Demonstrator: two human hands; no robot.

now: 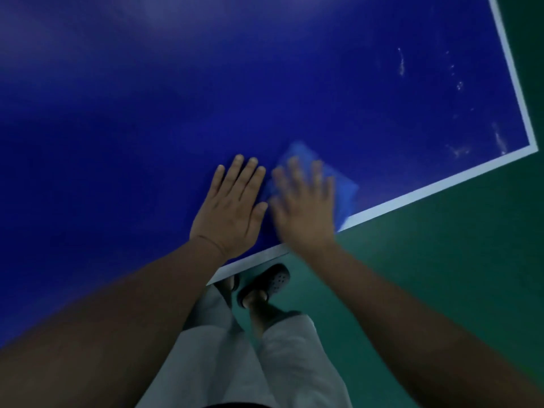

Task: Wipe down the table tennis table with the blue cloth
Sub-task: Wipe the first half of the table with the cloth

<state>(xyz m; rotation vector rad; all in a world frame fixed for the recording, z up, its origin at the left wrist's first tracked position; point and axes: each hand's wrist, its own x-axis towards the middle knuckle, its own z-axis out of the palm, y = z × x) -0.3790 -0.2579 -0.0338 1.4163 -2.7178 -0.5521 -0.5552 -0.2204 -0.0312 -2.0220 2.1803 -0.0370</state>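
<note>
The dark blue table tennis table [206,98] fills most of the view, with a white line along its near and right edges. A lighter blue cloth [343,184] lies flat on it close to the near edge. My right hand [306,201] presses flat on the cloth with fingers spread, and it looks motion-blurred. My left hand [232,207] rests palm down on the bare table right beside it, holding nothing.
White smudges [459,83] mark the table surface near its right corner [532,147]. Green floor [441,260] lies beyond the edges. My legs in light trousers and dark clogs [270,282] stand just under the near edge.
</note>
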